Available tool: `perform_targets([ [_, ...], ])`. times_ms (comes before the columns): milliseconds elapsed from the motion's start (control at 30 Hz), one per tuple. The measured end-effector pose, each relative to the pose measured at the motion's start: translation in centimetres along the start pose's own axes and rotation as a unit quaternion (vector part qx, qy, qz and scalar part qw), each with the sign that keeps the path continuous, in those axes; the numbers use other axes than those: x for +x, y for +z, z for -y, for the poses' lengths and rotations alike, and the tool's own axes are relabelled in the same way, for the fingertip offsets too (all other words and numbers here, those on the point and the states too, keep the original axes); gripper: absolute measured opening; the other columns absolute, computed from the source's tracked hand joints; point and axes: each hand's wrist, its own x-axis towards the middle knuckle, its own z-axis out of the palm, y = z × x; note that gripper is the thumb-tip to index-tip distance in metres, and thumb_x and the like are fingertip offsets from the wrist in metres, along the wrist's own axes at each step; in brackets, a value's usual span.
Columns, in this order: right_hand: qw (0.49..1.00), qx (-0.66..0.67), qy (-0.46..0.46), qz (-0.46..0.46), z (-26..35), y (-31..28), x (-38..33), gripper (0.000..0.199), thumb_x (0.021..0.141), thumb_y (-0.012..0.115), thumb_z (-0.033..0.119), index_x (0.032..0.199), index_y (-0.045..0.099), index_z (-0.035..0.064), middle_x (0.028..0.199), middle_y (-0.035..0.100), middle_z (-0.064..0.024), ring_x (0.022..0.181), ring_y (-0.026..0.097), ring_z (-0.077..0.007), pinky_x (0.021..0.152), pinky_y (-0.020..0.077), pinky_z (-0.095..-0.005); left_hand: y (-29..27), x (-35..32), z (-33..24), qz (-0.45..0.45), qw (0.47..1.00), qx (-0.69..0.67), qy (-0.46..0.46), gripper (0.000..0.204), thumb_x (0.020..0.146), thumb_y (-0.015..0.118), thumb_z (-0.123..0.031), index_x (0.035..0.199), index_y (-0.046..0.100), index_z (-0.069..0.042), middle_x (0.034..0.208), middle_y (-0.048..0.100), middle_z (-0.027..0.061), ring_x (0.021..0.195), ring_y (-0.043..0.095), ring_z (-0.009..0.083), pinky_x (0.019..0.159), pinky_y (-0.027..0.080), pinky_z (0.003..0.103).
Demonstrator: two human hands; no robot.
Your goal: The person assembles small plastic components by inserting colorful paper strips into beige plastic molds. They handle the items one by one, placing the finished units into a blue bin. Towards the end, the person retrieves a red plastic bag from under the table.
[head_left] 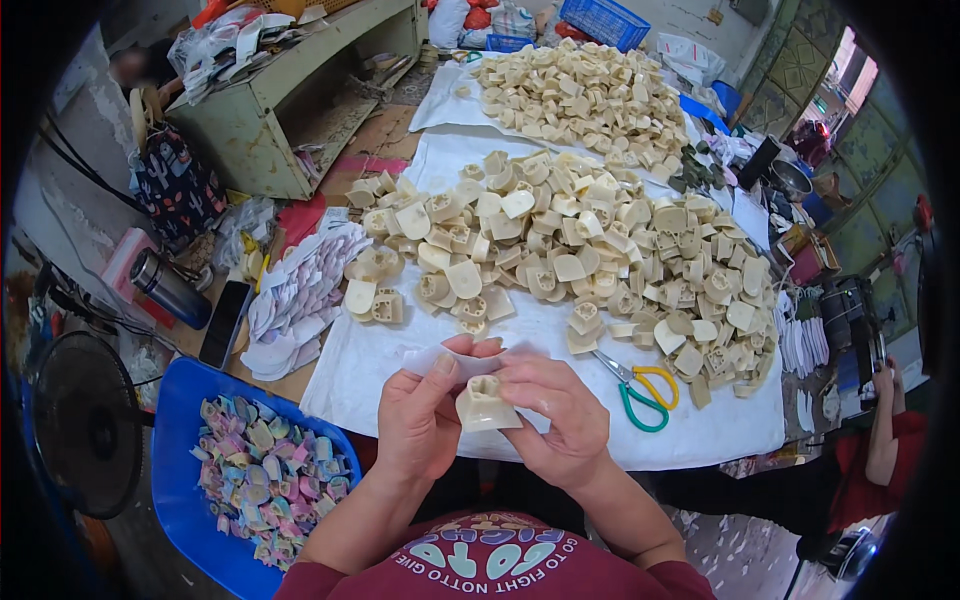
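Just in front of my body, my right hand (560, 415) grips a cream plastic shoe heel (486, 405), its hollow end facing up. My left hand (418, 415) is closed on a thin white sheet (430, 358), pinched between thumb and fingers. The sheet stretches behind the heel toward my right fingers; whether it touches the heel is hard to see. Beyond my hands, a large pile of similar cream heels (560, 230) covers the white cloth (400, 440). Scissors (640, 388) with yellow and green handles lie right of my right hand.
A blue basin (180, 470) of multicoloured pieces stands lower left. Stacked white cut sheets (300, 290), a phone (226, 322) and a steel flask (170, 287) lie left. A second heel pile (590, 100) is farther back. Another person's arm (882, 425) shows right; a fan (95, 425) stands left.
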Motion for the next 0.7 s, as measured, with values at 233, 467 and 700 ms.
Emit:
perform_targets([
  [233,1.000,0.001,-0.019,-0.008,-0.5,-0.3,-0.1,0.040,0.065,0.073,-0.009,0.102,0.063,0.0023,0.104,0.065,-0.0137,0.098,0.065,-0.0317,0.082,0.0544,-0.0366,0.5,-0.9,-0.1,0.055,0.998,-0.026,0.001,0.039,0.097,0.056,-0.022,0.126,0.053,0.004,0.123,0.060,0.0229,0.116,0.059,0.0278,0.100,0.047,0.041],
  [467,1.000,-0.002,-0.016,-0.010,-0.3,-0.6,0.0,0.040,0.064,0.074,-0.009,0.101,0.063,0.0030,0.104,0.065,-0.0132,0.100,0.065,-0.0323,0.083,0.0548,-0.0367,0.8,-1.1,-0.3,0.050,0.999,-0.009,-0.007,0.040,0.099,0.053,-0.023,0.127,0.052,0.005,0.125,0.059,0.0235,0.116,0.059,0.0272,0.100,0.046,0.038],
  [700,0.997,-0.063,-0.028,-0.019,-0.6,-0.8,0.4,0.039,0.062,0.076,-0.004,0.097,0.063,0.0046,0.099,0.065,-0.0094,0.093,0.063,-0.0291,0.079,0.0510,-0.0371,1.4,-0.9,-0.4,0.027,0.995,0.092,0.023,0.031,0.096,0.055,-0.018,0.118,0.060,0.004,0.119,0.062,0.0240,0.111,0.062,0.0258,0.095,0.049,0.038],
])
